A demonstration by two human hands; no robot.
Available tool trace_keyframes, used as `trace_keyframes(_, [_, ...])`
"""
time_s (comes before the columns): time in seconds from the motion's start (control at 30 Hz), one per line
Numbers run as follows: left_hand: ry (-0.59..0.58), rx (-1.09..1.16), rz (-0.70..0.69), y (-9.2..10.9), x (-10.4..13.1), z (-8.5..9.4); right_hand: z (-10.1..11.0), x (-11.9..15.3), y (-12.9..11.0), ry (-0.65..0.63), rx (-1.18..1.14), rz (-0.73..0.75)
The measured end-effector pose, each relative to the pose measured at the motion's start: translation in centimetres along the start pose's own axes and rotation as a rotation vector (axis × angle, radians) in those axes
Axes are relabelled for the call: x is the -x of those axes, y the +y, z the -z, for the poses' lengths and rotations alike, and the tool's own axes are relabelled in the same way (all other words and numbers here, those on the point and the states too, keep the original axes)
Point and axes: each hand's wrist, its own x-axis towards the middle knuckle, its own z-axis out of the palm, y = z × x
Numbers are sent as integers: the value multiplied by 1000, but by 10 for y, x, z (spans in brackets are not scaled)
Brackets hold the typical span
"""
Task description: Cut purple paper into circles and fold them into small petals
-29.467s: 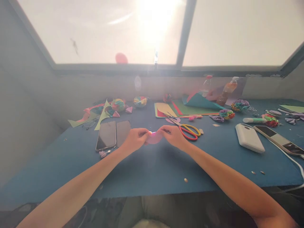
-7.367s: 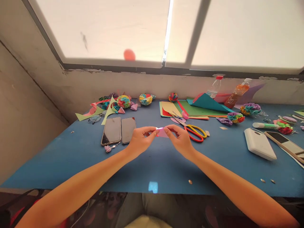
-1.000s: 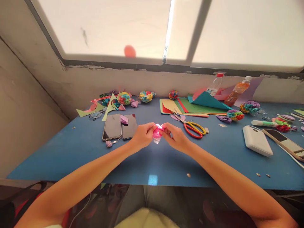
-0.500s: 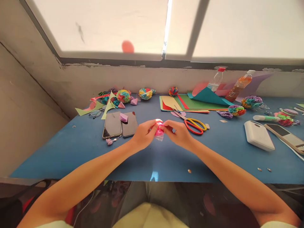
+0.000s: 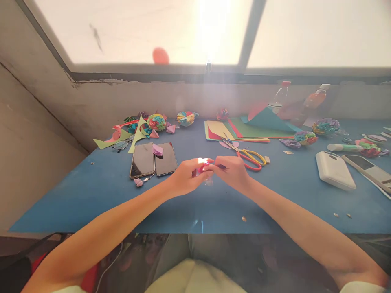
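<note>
Over the table's middle, my left hand [image 5: 188, 176] pinches a small clear plastic bag [image 5: 203, 167] with something bright pink in it. Most of the bag is covered by the fingers; a see-through end hangs faintly below them. My right hand [image 5: 232, 171] meets it from the other side, its fingers closed at the bag's edge, though the exact hold is hidden. Right behind that hand lie scissors [image 5: 253, 159] with red and yellow handles. To the left of my left hand are two phones [image 5: 142, 161], with a folded purple paper piece [image 5: 157, 150] on them.
Coloured paper sheets [image 5: 259, 129] lie at the back, with two bottles [image 5: 316, 99] behind them. Ruffled paper balls [image 5: 186, 118] line the wall. Glasses [image 5: 120, 145] rest at left; a white power bank [image 5: 335, 171] and a glue stick [image 5: 342, 147] are at right.
My fingers have closed further over the pink bag, so less of it shows. The right hand has turned more knuckles-up. The view has shifted slightly, and sun glare now fills the window gap.
</note>
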Motion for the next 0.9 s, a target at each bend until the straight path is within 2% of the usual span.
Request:
trace_keyframes(0.07, [-16,114,14,-2,-1,4,3,-1,-4,-61,-123,-67])
trace_keyframes(0.17, [-30,320,42,-6,-4,11,10,-4,-10,-174,-336,-88])
trace_keyframes(0.23, [-31,404,75,-7,-5,16,15,-5,-11,-188,-406,-96])
trace_keyframes(0.33, [-48,476,102,-7,-6,20,15,-5,-9,-144,-356,-73])
trace_keyframes(0.47, [-91,504,78,-5,-7,20,9,-2,-4,-75,-198,61])
trace_keyframes(0.67, [-105,517,91,-5,-5,14,7,-1,-3,-103,-112,229])
trace_keyframes(0.77, [-149,507,129,-3,-3,11,7,0,-4,-148,-118,228])
trace_keyframes(0.9, [-166,545,191,1,-2,8,5,2,-7,-189,-170,130])
